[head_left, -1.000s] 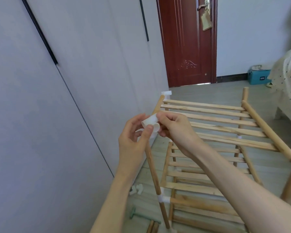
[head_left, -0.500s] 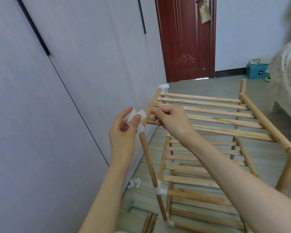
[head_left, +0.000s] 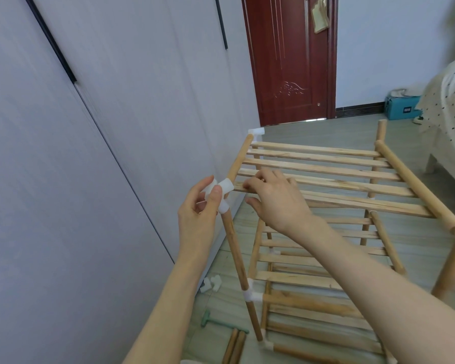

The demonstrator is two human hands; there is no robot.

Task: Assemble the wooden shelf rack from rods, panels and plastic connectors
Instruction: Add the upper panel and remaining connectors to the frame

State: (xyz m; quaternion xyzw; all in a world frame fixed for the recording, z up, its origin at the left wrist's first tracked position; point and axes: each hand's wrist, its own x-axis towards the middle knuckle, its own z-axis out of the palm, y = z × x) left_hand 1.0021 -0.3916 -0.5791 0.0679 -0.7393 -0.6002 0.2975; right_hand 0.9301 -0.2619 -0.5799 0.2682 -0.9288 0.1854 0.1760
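A partly built wooden shelf rack [head_left: 326, 274] stands on the floor beside the wall. My left hand [head_left: 200, 214] pinches a white plastic connector [head_left: 222, 191] that sits on the top of the near left upright rod [head_left: 234, 248] and against the end of the top panel's side rail. My right hand [head_left: 276, 198] grips a slat of the top slatted panel [head_left: 326, 177] just right of the connector. Another white connector [head_left: 256, 132] caps the far left corner. White connectors [head_left: 250, 295] join the lower shelves to the upright.
Loose white connectors [head_left: 210, 283] lie on the floor by the wall. A green tool [head_left: 216, 321] and two spare rods [head_left: 234, 346] lie near my feet. A red door [head_left: 286, 61], a blue box [head_left: 402, 107] and a bed [head_left: 449, 106] stand beyond.
The connector went from being held in both hands above the rod to sitting on the upright's top. My right hand let go of it and took hold of the top panel.
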